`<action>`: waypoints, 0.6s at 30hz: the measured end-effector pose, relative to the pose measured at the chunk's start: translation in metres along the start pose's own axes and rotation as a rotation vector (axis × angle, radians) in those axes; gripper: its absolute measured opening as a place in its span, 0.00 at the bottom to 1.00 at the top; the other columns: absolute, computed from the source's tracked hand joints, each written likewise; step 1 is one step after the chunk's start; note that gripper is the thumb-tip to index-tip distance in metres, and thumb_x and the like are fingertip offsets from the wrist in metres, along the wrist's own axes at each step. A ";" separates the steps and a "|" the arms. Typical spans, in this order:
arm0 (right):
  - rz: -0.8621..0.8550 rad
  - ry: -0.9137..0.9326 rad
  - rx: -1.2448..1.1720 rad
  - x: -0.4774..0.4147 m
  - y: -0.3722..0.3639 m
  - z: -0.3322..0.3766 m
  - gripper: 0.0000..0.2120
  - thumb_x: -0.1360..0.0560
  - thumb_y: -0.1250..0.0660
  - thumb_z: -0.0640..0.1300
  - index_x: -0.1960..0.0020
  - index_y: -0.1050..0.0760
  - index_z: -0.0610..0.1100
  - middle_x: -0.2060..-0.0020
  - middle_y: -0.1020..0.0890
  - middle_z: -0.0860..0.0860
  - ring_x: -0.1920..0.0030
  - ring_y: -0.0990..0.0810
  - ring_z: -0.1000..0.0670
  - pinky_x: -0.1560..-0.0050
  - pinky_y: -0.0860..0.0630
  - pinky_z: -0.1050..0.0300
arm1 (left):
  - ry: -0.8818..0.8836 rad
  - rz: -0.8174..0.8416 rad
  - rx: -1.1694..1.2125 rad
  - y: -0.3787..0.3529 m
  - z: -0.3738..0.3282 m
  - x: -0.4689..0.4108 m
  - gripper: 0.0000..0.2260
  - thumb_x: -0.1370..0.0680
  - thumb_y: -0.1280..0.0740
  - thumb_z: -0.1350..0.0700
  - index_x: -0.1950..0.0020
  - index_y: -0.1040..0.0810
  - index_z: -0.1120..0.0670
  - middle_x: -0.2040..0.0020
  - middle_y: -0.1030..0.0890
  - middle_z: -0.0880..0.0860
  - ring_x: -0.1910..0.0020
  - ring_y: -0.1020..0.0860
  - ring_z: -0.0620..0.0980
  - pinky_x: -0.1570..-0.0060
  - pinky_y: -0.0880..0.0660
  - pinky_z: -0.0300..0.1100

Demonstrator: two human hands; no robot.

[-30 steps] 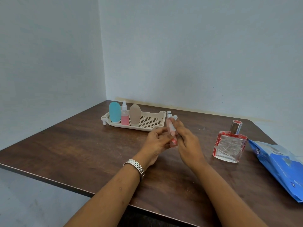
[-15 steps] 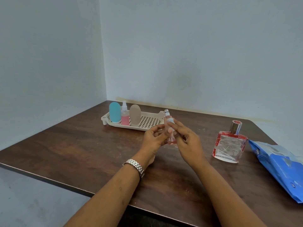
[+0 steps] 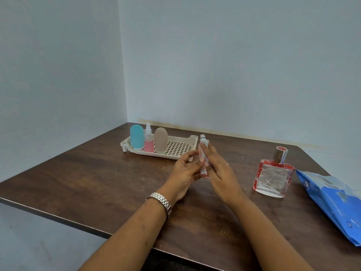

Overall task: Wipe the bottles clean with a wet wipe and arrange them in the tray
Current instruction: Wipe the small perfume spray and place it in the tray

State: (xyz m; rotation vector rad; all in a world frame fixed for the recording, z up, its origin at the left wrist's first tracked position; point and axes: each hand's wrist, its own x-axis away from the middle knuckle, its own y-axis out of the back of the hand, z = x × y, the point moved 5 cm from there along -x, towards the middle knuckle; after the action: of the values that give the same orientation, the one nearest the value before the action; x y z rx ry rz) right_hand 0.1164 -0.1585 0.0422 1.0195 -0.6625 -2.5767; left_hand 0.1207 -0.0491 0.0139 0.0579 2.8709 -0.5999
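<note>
Between my two hands, above the table's middle, is a small spray bottle (image 3: 203, 142) with a white top and pink liquid, held nearly upright. My left hand (image 3: 184, 174) pinches its lower part with thumb and fingertips. My right hand (image 3: 220, 173) lies along its right side, fingers pressed on the body. I cannot make out a wet wipe in either hand. Behind the hands, the cream perforated tray (image 3: 180, 149) holds a blue bottle (image 3: 136, 137), a pink spray bottle (image 3: 148, 144) and a beige bottle (image 3: 160, 139), standing in a row at its left end.
A square glass perfume bottle (image 3: 273, 178) with red edges and a silver cap stands on the brown table (image 3: 93, 177) to the right. A blue wipes pack (image 3: 332, 200) lies at the right edge. Walls close off the back and left.
The small spray bottle has gone from tilted to nearly upright between my hands. My right fingers have slid along its side. Everything else stays where it was.
</note>
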 end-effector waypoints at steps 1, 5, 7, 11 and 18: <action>-0.005 0.035 0.043 -0.001 0.000 0.001 0.23 0.19 0.44 0.40 0.28 0.41 0.59 0.30 0.42 0.67 0.30 0.46 0.68 0.33 0.46 0.71 | -0.005 -0.009 -0.013 0.001 0.000 0.000 0.21 0.29 0.29 0.57 0.37 0.27 0.54 0.53 0.15 0.53 0.52 0.18 0.49 0.53 0.21 0.44; -0.021 0.087 0.039 -0.001 0.003 0.005 0.20 0.21 0.42 0.37 0.33 0.30 0.55 0.33 0.34 0.65 0.32 0.38 0.68 0.35 0.38 0.72 | -0.050 -0.077 -0.010 0.007 -0.001 -0.001 0.27 0.33 0.26 0.56 0.35 0.27 0.55 0.51 0.17 0.56 0.51 0.18 0.50 0.58 0.21 0.42; -0.044 0.083 -0.073 0.000 0.005 0.008 0.18 0.22 0.40 0.35 0.38 0.25 0.51 0.38 0.29 0.66 0.37 0.31 0.68 0.40 0.31 0.71 | -0.073 -0.080 -0.015 0.008 -0.003 -0.001 0.23 0.32 0.27 0.58 0.38 0.25 0.56 0.53 0.17 0.54 0.52 0.18 0.49 0.59 0.21 0.40; -0.059 0.009 -0.189 0.000 0.007 0.005 0.15 0.23 0.37 0.38 0.39 0.24 0.49 0.40 0.25 0.60 0.42 0.28 0.71 0.44 0.29 0.73 | -0.104 -0.076 -0.065 0.006 -0.005 0.001 0.15 0.29 0.28 0.59 0.43 0.21 0.56 0.56 0.16 0.51 0.53 0.18 0.48 0.57 0.21 0.41; 0.079 -0.081 -0.002 0.001 0.001 -0.004 0.24 0.21 0.39 0.46 0.27 0.40 0.52 0.38 0.29 0.59 0.41 0.28 0.58 0.40 0.28 0.64 | -0.088 -0.106 -0.016 0.008 -0.005 0.001 0.09 0.25 0.31 0.61 0.45 0.21 0.56 0.54 0.16 0.51 0.51 0.17 0.48 0.55 0.20 0.40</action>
State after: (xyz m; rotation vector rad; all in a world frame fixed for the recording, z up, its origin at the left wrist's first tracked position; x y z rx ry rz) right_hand 0.1183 -0.1611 0.0397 0.8742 -0.7058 -2.5603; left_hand 0.1195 -0.0396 0.0153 -0.1216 2.8067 -0.5834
